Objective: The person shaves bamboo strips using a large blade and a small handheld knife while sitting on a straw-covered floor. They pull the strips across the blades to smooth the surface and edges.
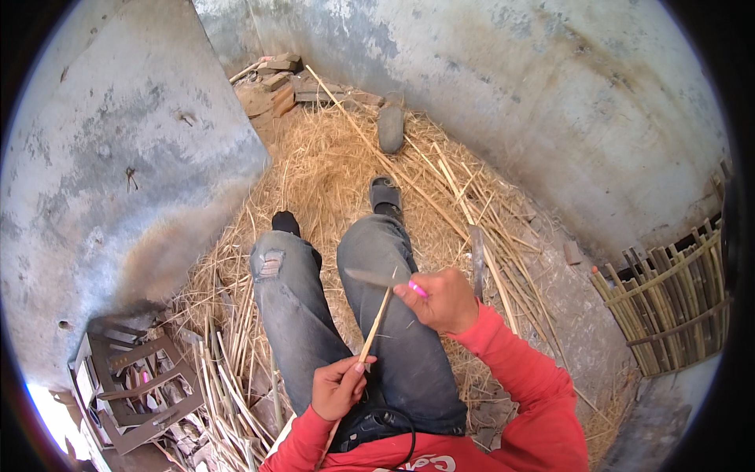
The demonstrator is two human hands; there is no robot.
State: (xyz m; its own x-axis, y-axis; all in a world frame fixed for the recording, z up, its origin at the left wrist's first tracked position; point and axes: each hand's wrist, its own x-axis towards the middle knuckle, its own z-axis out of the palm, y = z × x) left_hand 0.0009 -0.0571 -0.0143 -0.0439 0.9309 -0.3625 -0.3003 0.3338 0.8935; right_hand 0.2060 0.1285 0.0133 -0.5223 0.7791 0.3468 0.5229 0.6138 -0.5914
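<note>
1. Bamboo strip (pixel 374 330): apparently being shaved; another stroke would call for a steady hold and shallow blade angle. It extends toward one o'clock from the left hand (pixel 338 389), pinched between thumb and fingers.
2. Knife (pixel 370 277): points between nine and ten o'clock from the right hand (pixel 446 301), wrapped around its pink handle (pixel 418 289).

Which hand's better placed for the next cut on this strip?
Probably your right hand: it holds the knife near the far end of the strip, while your left hand grips the strip nearer you.
</note>
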